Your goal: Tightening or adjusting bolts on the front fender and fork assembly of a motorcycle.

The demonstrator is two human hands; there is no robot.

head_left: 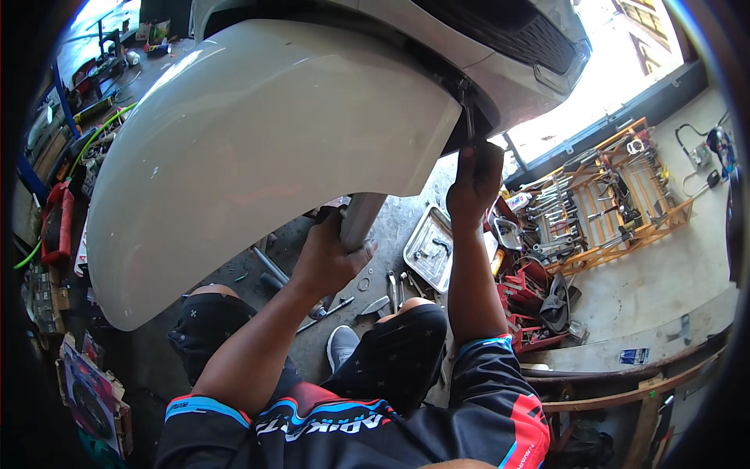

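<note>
A large white curved car body panel (273,133), apparently a fender, spans the view in front of me, beside the car's front bumper (539,86). Below the panel's lower edge, my left hand (332,254) is closed around a smooth pale grey tube-shaped piece (362,219); its upper end is hidden behind the panel. My right hand (476,176) is raised to the corner where panel and bumper meet. Its fingers are wrapped round a thin metal tool (470,117) pointing up into the dark gap there. The tool's handle and tip are hidden, so its kind is unclear.
On the floor, a metal tray (430,250) holds small parts, with wrenches (393,289) and a long grey tube (269,266) nearby. To the right are a red toolbox (527,313) and an orange rack (609,203) full of wrenches. Clutter and a green hose (98,133) lie left.
</note>
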